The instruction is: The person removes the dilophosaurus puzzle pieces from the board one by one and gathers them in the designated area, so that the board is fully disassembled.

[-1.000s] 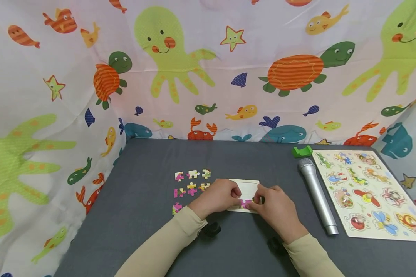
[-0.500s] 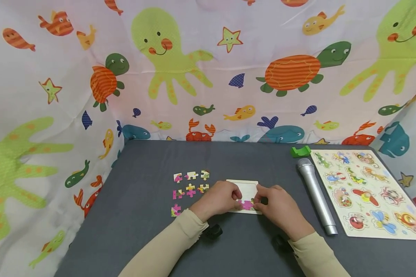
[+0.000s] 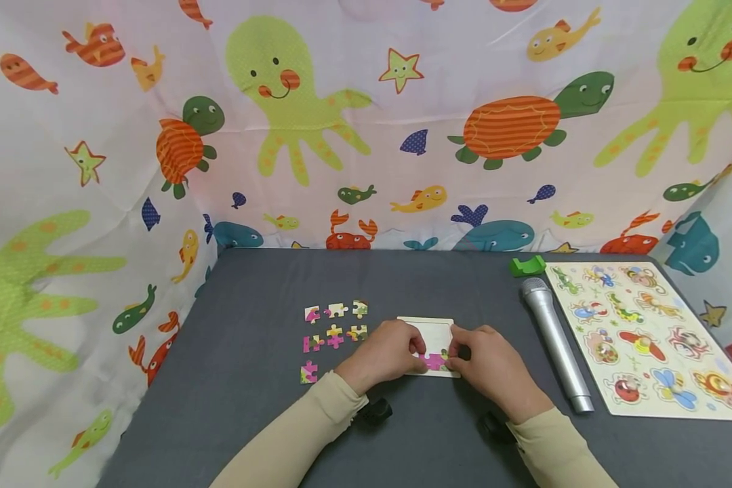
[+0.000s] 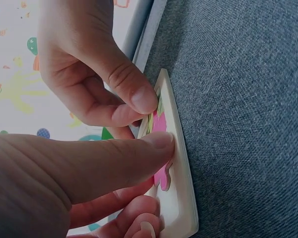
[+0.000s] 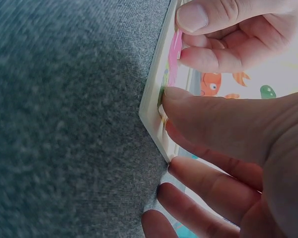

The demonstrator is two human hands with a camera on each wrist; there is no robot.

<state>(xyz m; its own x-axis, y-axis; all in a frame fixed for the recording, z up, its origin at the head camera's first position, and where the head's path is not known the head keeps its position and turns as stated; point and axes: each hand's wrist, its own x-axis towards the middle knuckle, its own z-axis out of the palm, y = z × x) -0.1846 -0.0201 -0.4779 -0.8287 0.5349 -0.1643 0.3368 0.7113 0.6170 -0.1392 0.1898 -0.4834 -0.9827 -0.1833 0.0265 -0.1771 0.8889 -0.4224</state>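
A shallow light wooden puzzle tray (image 3: pixel 434 333) lies on the table with a pink puzzle piece (image 3: pixel 434 361) along its near side. From the left, my left hand (image 3: pixel 389 349) pinches this piece between thumb and finger. On the opposite side, my right hand (image 3: pixel 488 362) holds the piece's green-marked end the same way. In the left wrist view, the left thumb (image 4: pixel 156 144) presses on the pink face near the tray rim. The right thumb (image 5: pixel 176 96) covers the piece's end in the right wrist view. Whether these are one piece or two joined is unclear.
Several loose puzzle pieces (image 3: pixel 335 336) lie in rows left of the tray. To the right are a silver microphone (image 3: pixel 557 346), a green curved block (image 3: pixel 527 266) and a large insect-picture board (image 3: pixel 653 339). A printed sea-animal curtain (image 3: pixel 366 135) stands behind the grey table (image 3: pixel 250 407).
The head view has shifted slightly. Both hands have kept hold of the pink piece at the tray's near side, with only small finger movements.
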